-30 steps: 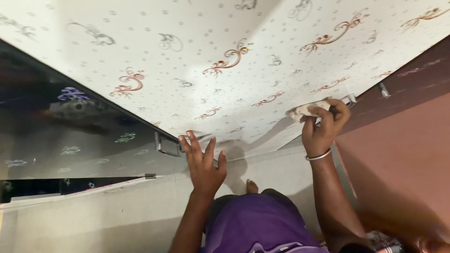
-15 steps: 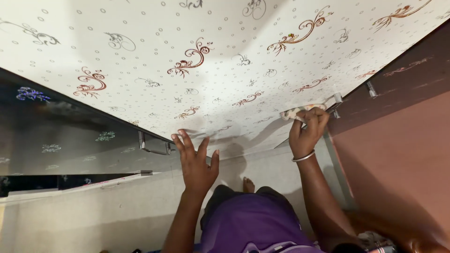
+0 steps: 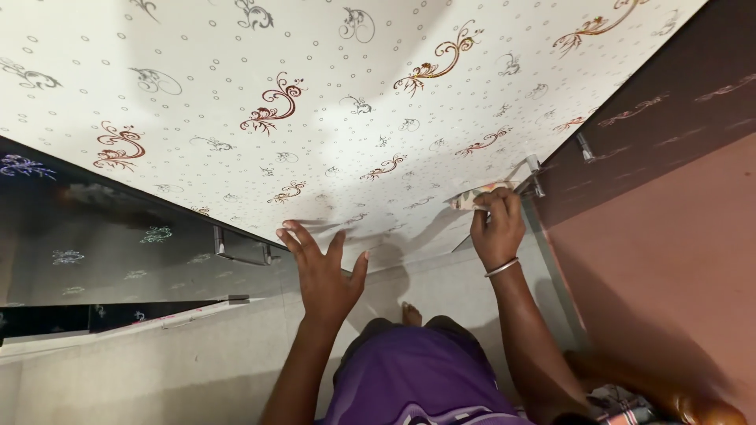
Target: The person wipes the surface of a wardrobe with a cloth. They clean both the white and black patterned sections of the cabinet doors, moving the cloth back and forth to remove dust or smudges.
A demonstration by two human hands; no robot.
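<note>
The white patterned panel [image 3: 331,94] fills most of the view, with a dark glossy panel [image 3: 94,236] to its left and a brown door [image 3: 677,260] to its right. Your left hand [image 3: 323,271] is spread flat, fingers released, pressed against the panel's lower edge near a metal handle [image 3: 236,248]. Your right hand [image 3: 496,232] is clenched around a folded cloth [image 3: 471,198], holding it to the panel beside a second handle [image 3: 531,177]. The step in hand looks like wiping the panel; the next stroke calls for steady pressure with the left hand bracing. The cloth is mostly covered by your fingers (its full size cannot be judged). The floor and your foot [image 3: 409,315] are partly hidden by your purple garment [image 3: 417,378].
</note>
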